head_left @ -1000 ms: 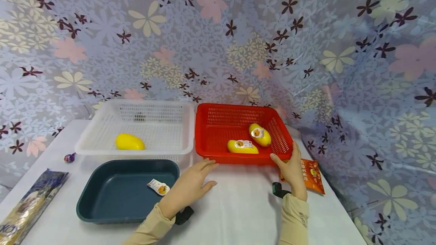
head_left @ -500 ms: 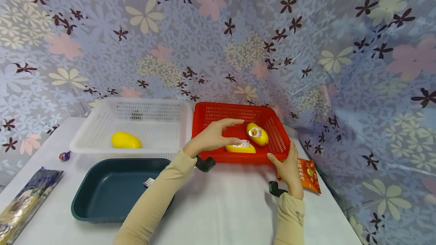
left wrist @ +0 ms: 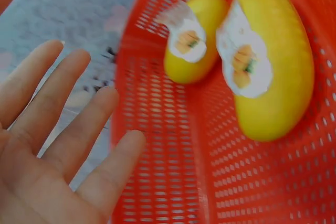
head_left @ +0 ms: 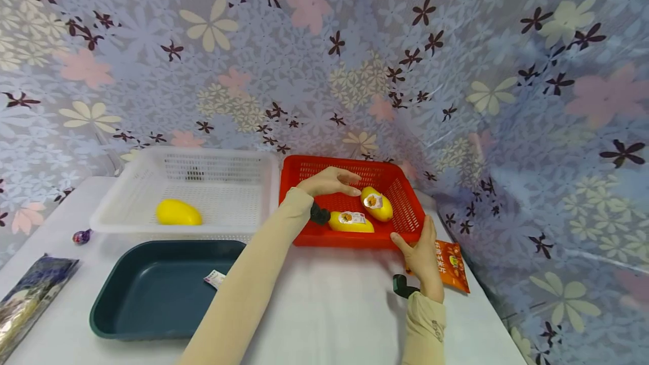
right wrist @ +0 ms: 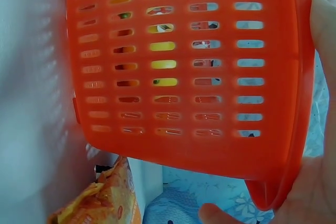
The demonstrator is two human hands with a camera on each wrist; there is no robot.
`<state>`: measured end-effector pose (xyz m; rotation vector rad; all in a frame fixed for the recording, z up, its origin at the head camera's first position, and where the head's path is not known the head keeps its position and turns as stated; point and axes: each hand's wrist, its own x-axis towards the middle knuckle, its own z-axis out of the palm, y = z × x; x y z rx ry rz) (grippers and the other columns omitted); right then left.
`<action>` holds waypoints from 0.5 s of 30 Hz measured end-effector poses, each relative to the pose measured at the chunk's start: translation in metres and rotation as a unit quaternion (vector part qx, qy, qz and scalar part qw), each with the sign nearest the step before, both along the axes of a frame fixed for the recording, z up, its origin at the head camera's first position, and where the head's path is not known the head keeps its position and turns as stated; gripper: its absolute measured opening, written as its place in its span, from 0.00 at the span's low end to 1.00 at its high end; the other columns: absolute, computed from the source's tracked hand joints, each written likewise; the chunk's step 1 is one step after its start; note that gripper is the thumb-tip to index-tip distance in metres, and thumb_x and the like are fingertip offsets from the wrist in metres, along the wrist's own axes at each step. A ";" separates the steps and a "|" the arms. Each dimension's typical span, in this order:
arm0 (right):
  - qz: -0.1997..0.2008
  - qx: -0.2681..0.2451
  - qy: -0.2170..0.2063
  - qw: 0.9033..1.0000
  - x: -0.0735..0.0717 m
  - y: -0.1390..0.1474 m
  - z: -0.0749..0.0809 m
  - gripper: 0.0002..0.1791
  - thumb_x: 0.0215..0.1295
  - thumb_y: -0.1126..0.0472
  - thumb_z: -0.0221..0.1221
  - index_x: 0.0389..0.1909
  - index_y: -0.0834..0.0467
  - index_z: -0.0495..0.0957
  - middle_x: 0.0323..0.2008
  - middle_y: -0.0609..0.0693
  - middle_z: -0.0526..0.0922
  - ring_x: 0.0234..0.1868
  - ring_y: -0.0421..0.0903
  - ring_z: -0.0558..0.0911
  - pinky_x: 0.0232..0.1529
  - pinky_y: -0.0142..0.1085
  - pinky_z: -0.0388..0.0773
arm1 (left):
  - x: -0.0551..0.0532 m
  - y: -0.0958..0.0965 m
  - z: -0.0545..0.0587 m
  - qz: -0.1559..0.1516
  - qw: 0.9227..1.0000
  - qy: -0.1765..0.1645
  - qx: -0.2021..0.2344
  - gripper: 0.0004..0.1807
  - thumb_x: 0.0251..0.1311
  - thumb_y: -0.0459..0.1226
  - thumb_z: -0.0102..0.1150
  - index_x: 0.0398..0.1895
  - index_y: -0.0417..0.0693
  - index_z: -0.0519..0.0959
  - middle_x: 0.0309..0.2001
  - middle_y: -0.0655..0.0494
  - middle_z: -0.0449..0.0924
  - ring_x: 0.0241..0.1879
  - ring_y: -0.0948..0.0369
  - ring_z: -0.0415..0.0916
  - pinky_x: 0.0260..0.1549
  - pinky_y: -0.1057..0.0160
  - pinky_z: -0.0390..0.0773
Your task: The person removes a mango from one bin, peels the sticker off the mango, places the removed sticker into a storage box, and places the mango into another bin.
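Observation:
My left hand (head_left: 330, 181) is over the red basket (head_left: 413, 224), fingers extended and a little apart, holding nothing. In the left wrist view its fingers (left wrist: 68, 87) spread beside two yellow mangoes. The nearer mango (head_left: 364, 227) lies along the basket's front side, and the other mango (head_left: 381, 210) sits behind it to the right. Both carry white stickers with a fruit picture. My right hand (head_left: 425, 258) holds the basket's front right corner, thumb on the front and fingers along the right side. In the right wrist view the basket's slotted wall (right wrist: 178, 93) fills the middle.
To the left stands a white basket (head_left: 233, 228) with a yellow mango (head_left: 178, 213) inside. In front of it is a dark teal tub (head_left: 152, 292) with a loose sticker (head_left: 215, 279). An orange snack bag (head_left: 453, 266), a wrapped lollipop (head_left: 81, 237) and a long packet (head_left: 35, 292) lie around.
My left hand has moved up and forward from in front of the red basket to over its inside. My right hand keeps its hold on the corner, and the head view has shifted slightly.

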<state>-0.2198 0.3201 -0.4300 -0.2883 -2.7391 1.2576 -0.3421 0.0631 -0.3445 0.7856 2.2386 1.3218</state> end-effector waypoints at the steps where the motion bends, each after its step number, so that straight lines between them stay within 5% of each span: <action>1: -0.002 0.003 -0.001 1.000 0.001 0.000 -0.001 0.60 0.65 0.43 0.59 0.75 0.60 0.24 0.77 0.60 0.24 0.77 0.62 0.34 0.74 0.60 0.40 | -0.003 0.002 -0.004 -0.001 1.000 -0.005 -0.005 0.31 0.61 0.43 0.62 0.68 0.49 0.69 0.69 0.49 0.68 0.70 0.51 0.62 0.68 0.49 0.64; 9: -0.012 0.021 -0.005 1.000 0.002 -0.001 -0.003 0.58 0.66 0.44 0.59 0.75 0.63 0.26 0.77 0.60 0.24 0.77 0.63 0.35 0.74 0.60 0.41 | -0.016 0.012 -0.034 -0.004 0.998 -0.050 -0.047 0.28 0.62 0.41 0.62 0.66 0.48 0.71 0.67 0.50 0.71 0.69 0.51 0.64 0.68 0.48 0.65; 15: -0.013 0.000 0.000 1.000 -0.002 -0.001 -0.002 0.57 0.66 0.47 0.60 0.76 0.62 0.27 0.77 0.58 0.24 0.77 0.63 0.36 0.74 0.60 0.42 | -0.017 0.016 -0.039 -0.005 0.995 -0.065 -0.070 0.28 0.63 0.40 0.60 0.67 0.47 0.71 0.68 0.49 0.69 0.69 0.51 0.64 0.68 0.48 0.64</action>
